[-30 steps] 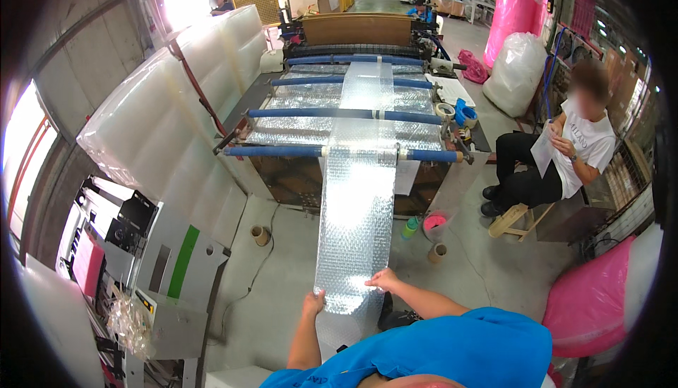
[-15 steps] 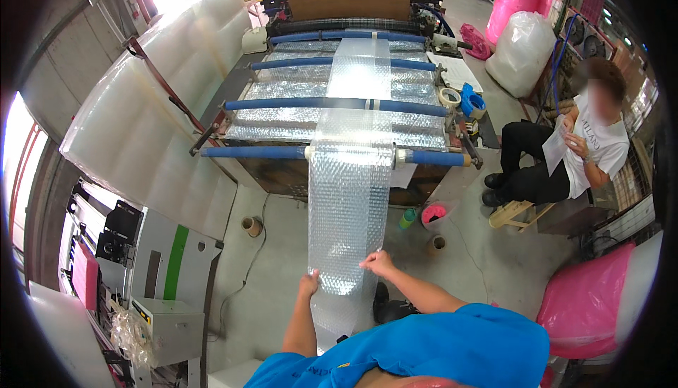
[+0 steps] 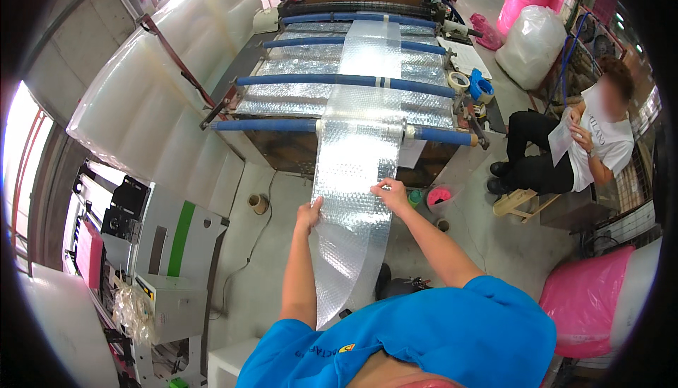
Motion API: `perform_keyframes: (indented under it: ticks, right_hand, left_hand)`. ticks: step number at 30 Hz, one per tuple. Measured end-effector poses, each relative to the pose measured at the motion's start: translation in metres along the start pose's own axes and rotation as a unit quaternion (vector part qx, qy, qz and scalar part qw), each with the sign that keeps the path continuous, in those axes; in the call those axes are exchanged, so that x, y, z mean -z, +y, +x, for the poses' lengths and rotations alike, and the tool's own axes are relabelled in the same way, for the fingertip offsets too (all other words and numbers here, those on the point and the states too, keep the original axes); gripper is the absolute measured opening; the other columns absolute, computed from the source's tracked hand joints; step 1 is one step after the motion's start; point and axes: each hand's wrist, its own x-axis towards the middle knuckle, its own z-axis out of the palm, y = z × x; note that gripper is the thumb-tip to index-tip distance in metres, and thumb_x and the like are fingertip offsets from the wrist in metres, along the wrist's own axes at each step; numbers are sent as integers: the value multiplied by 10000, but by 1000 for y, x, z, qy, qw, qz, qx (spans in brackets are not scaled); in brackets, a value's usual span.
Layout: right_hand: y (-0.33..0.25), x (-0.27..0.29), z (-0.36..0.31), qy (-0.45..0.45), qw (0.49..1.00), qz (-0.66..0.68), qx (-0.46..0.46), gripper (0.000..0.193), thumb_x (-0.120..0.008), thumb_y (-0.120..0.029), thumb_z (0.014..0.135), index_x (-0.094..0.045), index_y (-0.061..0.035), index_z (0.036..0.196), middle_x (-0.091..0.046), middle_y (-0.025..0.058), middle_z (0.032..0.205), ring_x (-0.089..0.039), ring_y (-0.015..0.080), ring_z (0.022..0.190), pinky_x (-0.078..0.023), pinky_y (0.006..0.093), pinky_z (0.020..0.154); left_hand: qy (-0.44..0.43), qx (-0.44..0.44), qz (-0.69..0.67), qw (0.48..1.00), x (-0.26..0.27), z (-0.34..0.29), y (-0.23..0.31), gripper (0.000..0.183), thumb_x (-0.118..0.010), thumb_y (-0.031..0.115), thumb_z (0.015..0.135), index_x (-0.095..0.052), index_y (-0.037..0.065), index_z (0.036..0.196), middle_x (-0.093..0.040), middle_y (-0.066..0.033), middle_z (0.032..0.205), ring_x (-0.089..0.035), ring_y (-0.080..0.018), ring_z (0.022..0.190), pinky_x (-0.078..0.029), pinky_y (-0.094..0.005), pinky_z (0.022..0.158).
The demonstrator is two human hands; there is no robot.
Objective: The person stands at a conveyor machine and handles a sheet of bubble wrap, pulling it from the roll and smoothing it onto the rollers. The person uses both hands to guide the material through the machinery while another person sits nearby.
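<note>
A long strip of clear, shiny bubble wrap [image 3: 353, 165] comes over blue rollers and hangs down toward me. My left hand [image 3: 308, 215] is closed on its left edge, with the thumb on top. At the right edge, a little farther off, my right hand [image 3: 390, 195] pinches the film between thumb and fingers. Below my hands the strip slants and curves down toward my body. The front blue roller [image 3: 272, 126] carries the strip just beyond my hands, between two collars.
A machine bed with silvery bubble sheet [image 3: 289, 70] lies behind the rollers. Tape rolls [image 3: 482, 90] sit at its right edge. A seated person [image 3: 600, 126] holds paper at right. Wrapped white foam [image 3: 155, 98] and a grey-green machine [image 3: 180, 247] stand at left. A cable crosses the floor.
Both hands have moved forward along the strip, closer to the front roller, still holding its edges. The strip below them has gone from fairly straight to slanted and curved.
</note>
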Motion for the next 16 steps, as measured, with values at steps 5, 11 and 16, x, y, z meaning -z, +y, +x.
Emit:
perform_keyframes:
  ticks: [5, 11, 16]
  right_hand:
    - [-24, -8, -59, -58, 993, 91, -46, 212, -680, -181, 649, -599, -41, 786, -563, 31, 659, -504, 74, 601, -403, 234, 517]
    - [22, -34, -144, -135, 981, 66, -119, 254, -674, -175, 678, -572, -34, 863, -560, 31, 834, -509, 100, 691, -444, 247, 550]
    - [22, -30, -190, -301, 917, 126, -227, 297, -631, -208, 728, -550, -54, 969, -551, 46, 964, -521, 151, 876, -489, 316, 650]
  left_hand:
    - [62, -28, -31, 997, 9, -24, -39, 610, -633, 492, 629, -566, -67, 864, -586, -155, 791, -558, -207, 733, -434, -311, 661]
    - [-26, 37, 91, 995, 13, -83, -100, 802, -691, 530, 513, -505, -118, 949, -567, -196, 917, -559, -255, 858, -436, -320, 750]
    - [-5, 48, 45, 998, 23, -110, -146, 967, -694, 559, 477, -396, -129, 1089, -508, -245, 1021, -508, -250, 984, -394, -327, 835]
